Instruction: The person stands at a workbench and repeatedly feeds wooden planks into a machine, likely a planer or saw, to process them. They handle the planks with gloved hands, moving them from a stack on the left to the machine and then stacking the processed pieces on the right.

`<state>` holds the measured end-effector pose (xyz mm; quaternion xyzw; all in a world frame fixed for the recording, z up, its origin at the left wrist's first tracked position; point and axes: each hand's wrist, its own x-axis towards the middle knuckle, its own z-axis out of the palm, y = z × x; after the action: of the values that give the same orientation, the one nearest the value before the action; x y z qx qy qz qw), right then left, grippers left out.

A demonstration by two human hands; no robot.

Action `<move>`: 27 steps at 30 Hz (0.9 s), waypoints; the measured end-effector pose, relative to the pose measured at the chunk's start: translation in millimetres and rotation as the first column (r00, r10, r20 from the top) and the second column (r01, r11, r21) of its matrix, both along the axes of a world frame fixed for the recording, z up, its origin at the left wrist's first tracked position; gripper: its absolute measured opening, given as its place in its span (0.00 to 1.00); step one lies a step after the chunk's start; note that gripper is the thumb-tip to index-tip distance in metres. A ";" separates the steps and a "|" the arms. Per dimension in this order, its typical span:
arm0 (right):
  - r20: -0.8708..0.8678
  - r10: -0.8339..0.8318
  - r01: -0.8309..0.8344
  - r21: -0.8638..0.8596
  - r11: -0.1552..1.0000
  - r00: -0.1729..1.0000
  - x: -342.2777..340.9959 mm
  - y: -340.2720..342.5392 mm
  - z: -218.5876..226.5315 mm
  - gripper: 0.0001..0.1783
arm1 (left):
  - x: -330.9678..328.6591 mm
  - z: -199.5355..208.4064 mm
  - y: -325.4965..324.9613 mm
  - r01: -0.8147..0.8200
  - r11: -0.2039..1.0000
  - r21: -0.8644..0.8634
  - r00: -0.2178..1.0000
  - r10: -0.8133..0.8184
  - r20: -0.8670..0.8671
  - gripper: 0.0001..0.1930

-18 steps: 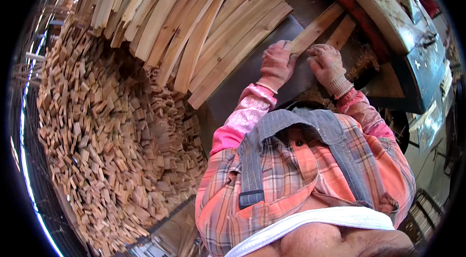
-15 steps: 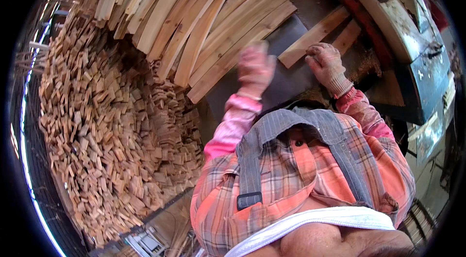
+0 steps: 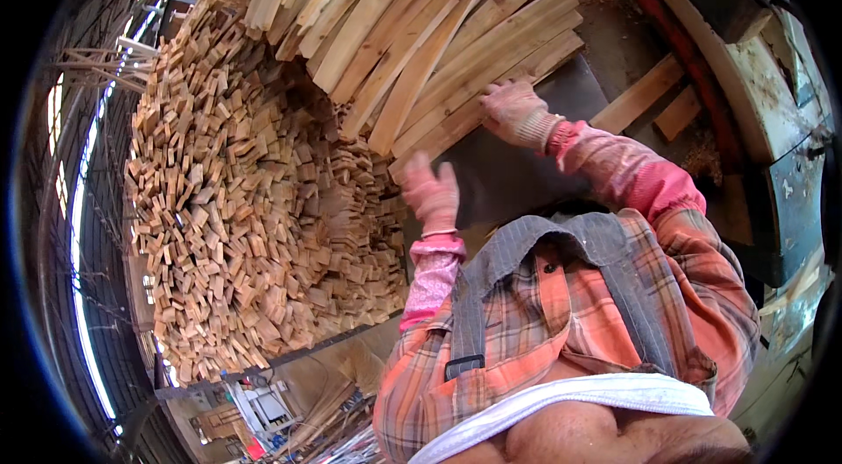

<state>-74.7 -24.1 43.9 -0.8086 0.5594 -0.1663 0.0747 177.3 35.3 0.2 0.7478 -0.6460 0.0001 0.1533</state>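
Observation:
Long pale wooden boards (image 3: 368,17) lie side by side in a fanned row at the top. The board nearest me (image 3: 465,119) borders a dark smooth tabletop (image 3: 491,170). My right hand (image 3: 517,111), in a soiled knitted glove, has its fingers bent over the near edge of that board; their tips are partly hidden. By the same board's left end is my left hand (image 3: 430,192), also gloved, fingers apart and slightly blurred, holding nothing. Whether it touches the board end I cannot tell.
A big stack of cut wood pieces (image 3: 237,227) rises at the left. Two shorter boards (image 3: 638,96) lie on the right, beside a red edge (image 3: 671,43) and a blue-and-white machine body (image 3: 794,192). Sawdust (image 3: 704,153) is scattered there.
My right hand has gone left from the short board to the nearest long board. The left hand has moved down to that board's left end. The whole view has shifted.

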 end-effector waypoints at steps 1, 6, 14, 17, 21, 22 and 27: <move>-0.007 0.009 -0.009 -0.026 1.000 1.000 -1.2 -4.2 -7.3 0.15 | 1.0 11.8 -7.6 -0.103 0.992 -0.071 0.995 0.103 0.000 0.32; 0.062 0.143 -0.130 -0.183 0.974 0.988 18.4 -3.1 -14.8 0.16 | 119.7 -16.9 -24.8 -0.131 0.991 0.000 0.846 0.111 -0.522 0.27; -0.045 -0.159 0.156 -0.060 0.986 0.986 -41.7 -3.7 -23.1 0.13 | 5.6 23.7 2.0 0.263 0.942 0.208 0.961 -0.237 -0.143 0.20; 0.056 -0.186 0.192 -0.165 0.967 0.981 -61.4 -0.3 -33.2 0.13 | -12.0 51.1 -19.4 0.471 0.867 0.163 0.880 -0.448 -0.158 0.21; -0.060 -0.325 0.322 -0.058 0.945 0.944 -84.7 14.0 -33.8 0.15 | 4.9 76.5 -76.6 0.341 0.937 -0.078 0.928 -0.323 0.185 0.31; -0.055 -0.381 0.378 -0.056 0.924 0.923 -99.5 19.5 -39.8 0.16 | 10.3 84.0 -89.3 0.261 0.965 -0.021 0.938 -0.249 0.242 0.37; 0.038 -0.401 0.402 -0.146 0.904 0.915 -147.2 41.6 -57.4 0.16 | 39.7 70.4 -127.4 0.156 0.979 0.129 0.929 -0.190 0.318 0.48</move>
<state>-221.9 17.6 -13.5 -0.6789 0.6994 -0.2226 -0.0204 217.0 -92.1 70.5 0.6841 -0.7251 0.0785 0.0044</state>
